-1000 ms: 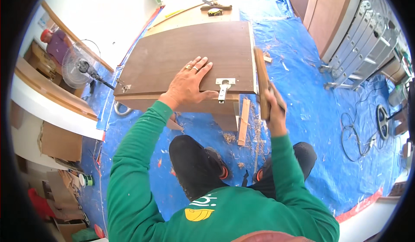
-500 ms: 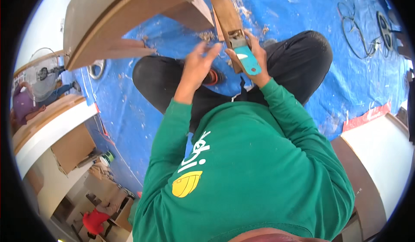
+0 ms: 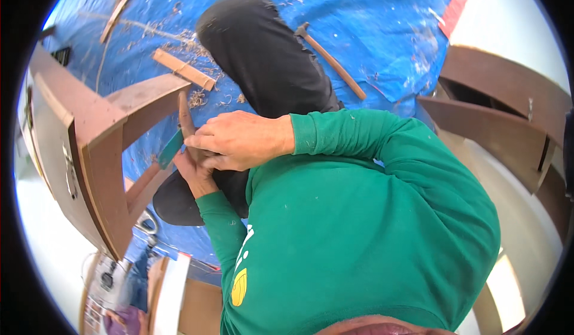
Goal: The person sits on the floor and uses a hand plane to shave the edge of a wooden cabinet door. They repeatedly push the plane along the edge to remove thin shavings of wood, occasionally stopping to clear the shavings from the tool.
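Note:
A wooden hand plane (image 3: 186, 115) with a turquoise-ended blade (image 3: 171, 150) is held on edge between my hands, left of my lap. My left hand (image 3: 190, 166) is closed round its lower part beside the blade. My right hand (image 3: 244, 140) reaches across from the right, its fingers curled on the plane body and partly covering it and my left fingers. The plane's far end points up, next to a brown wooden cabinet piece (image 3: 101, 137). Whether the plane touches that piece I cannot tell.
A hammer (image 3: 335, 63) lies on the blue tarp (image 3: 388, 42) beyond my bent leg. A wood strip (image 3: 182, 69), another strip (image 3: 115, 19) and shavings (image 3: 197, 99) lie at the upper left. Brown cabinet parts (image 3: 490, 128) stand on the right. A person in purple (image 3: 122, 322) is at the lower left.
My view and body have turned left. The plane, earlier in my right hand with my left hand apart, is now in both hands and tilted on its side. The hammer has come into view.

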`<action>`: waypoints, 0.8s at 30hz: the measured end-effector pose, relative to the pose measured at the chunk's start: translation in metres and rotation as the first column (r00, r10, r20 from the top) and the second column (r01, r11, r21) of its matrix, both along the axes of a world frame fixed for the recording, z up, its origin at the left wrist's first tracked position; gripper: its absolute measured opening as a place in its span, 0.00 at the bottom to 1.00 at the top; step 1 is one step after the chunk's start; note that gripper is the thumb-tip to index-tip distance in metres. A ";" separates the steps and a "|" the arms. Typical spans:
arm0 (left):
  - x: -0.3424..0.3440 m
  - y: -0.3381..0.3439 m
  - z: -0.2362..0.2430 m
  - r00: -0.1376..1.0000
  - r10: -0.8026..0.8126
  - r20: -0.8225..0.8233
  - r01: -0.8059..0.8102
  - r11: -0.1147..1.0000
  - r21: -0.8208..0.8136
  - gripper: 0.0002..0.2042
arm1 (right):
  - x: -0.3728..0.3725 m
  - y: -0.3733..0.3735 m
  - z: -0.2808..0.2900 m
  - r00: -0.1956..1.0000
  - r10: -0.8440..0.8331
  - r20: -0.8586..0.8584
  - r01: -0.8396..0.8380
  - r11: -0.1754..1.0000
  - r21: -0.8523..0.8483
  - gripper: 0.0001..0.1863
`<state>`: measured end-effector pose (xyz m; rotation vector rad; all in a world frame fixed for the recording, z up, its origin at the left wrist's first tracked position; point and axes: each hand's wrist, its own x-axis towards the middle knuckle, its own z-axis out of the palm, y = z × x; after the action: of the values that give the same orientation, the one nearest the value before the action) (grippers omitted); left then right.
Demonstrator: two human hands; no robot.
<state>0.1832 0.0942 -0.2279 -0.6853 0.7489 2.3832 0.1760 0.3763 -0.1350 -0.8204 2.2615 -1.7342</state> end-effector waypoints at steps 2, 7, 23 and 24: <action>-0.006 0.016 0.003 0.997 -0.071 0.027 0.075 0.969 -0.235 0.24 | 0.001 -0.002 -0.024 0.993 -0.115 -0.011 0.112 0.982 -0.149 0.25; -0.020 0.044 0.029 0.913 -0.359 -0.192 0.100 0.654 -0.750 0.24 | -0.023 0.021 -0.029 0.928 -0.301 0.221 0.318 0.947 -0.046 0.13; -0.019 0.084 0.078 0.918 -0.344 -0.200 -0.190 0.062 -0.980 0.19 | -0.079 -0.048 -0.032 0.914 -0.372 0.160 0.366 0.928 0.065 0.18; -0.018 0.082 0.082 0.914 -0.345 -0.216 -0.197 0.087 -0.976 0.20 | -0.078 -0.050 -0.033 0.927 -0.368 0.075 0.358 0.925 0.124 0.17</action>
<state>0.1650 0.1761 -0.1455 -0.5339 2.6873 1.4894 0.0977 0.3258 -0.1684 -0.2969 2.5370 -1.7240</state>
